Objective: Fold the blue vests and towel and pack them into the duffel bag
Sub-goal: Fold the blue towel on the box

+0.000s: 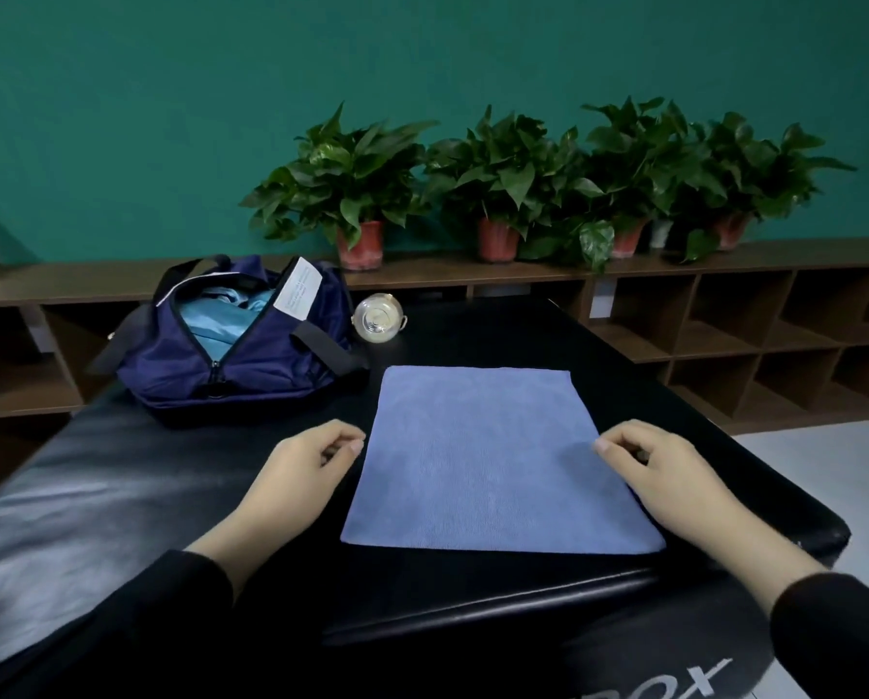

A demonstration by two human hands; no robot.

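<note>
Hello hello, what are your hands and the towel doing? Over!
Both hands beside towel, holding nothing. Towel flat on table. Duffel bag unzipped, light blue cloth inside. Nothing blocking.

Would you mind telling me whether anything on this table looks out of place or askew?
Only a clear round container tipped on its side beside the duffel bag. The towel lies flat and square.

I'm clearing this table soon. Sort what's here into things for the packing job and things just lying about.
For the job: blue towel, flat on the black table; navy duffel bag, unzipped, light blue cloth inside.

Lying about: clear round container beside the bag; potted plants on the shelf behind.
</note>
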